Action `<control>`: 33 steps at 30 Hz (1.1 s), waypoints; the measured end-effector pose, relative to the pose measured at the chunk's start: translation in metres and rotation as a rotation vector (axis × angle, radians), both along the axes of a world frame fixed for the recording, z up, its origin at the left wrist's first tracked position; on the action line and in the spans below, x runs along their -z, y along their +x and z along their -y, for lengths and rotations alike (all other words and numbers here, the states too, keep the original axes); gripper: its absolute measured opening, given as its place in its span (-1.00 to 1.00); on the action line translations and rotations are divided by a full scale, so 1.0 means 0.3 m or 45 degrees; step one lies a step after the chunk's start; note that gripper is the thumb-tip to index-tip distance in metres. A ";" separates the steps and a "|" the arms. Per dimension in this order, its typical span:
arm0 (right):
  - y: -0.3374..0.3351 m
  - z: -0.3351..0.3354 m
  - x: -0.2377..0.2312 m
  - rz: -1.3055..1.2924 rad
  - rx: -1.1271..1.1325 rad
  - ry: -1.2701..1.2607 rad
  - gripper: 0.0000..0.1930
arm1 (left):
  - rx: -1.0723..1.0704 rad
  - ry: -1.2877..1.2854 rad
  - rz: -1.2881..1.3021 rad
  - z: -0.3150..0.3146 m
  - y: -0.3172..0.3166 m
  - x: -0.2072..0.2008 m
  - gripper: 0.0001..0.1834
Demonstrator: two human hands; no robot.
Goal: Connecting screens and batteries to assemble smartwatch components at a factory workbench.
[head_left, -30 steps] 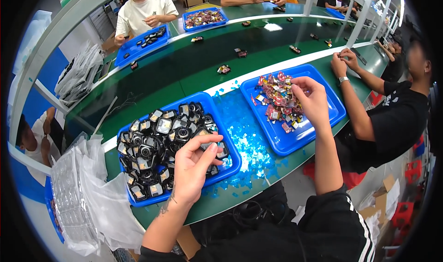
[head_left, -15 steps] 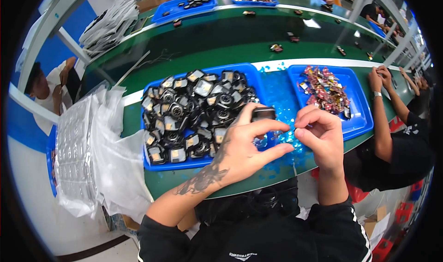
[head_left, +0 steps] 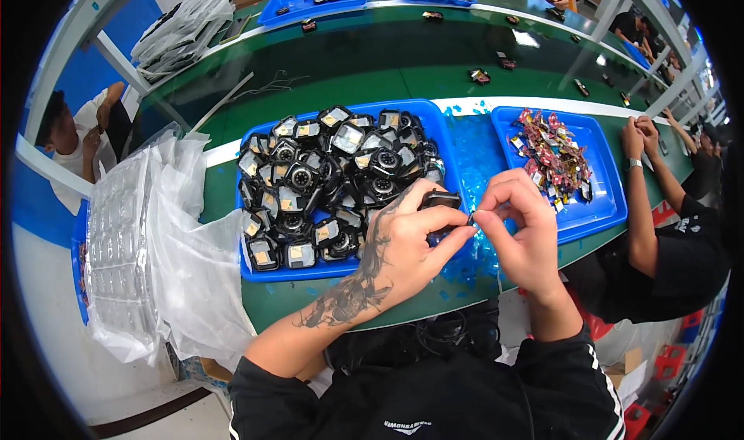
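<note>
Here the small black device (head_left: 440, 200) sits above the near right corner of the left blue tray (head_left: 256, 134), clamped in the left hand (head_left: 407, 246), whose fingers curl tight around it. The right hand (head_left: 521, 234) meets it from the right, thumb and forefinger pinched narrow on its edge; what they nip is too small to tell. Doing this well likely means a steady left grip and a slow peel. Farther right, a second blue tray (head_left: 612, 200) holds colourful bits on the green surface (head_left: 325, 79).
</note>
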State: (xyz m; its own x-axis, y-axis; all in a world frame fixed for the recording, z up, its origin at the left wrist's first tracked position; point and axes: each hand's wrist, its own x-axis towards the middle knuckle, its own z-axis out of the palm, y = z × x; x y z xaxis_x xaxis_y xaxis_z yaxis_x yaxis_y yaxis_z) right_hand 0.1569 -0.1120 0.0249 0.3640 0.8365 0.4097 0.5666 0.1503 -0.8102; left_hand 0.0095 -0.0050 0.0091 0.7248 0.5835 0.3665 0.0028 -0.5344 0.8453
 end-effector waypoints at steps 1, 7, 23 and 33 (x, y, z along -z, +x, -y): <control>-0.003 -0.005 0.007 -0.001 -0.002 -0.003 -0.90 | -0.002 -0.003 -0.001 -0.003 -0.001 0.000 -0.83; -0.009 0.003 0.033 0.138 -0.109 0.183 -0.87 | 0.093 -0.514 0.049 -0.017 -0.010 0.019 -0.84; 0.035 0.014 0.079 -0.536 -0.355 0.213 -0.85 | 0.496 -1.217 0.085 -0.027 -0.006 0.012 -0.80; -0.017 0.000 -0.007 0.093 0.121 0.121 -0.88 | 0.196 -0.665 0.484 -0.009 0.022 0.023 -0.41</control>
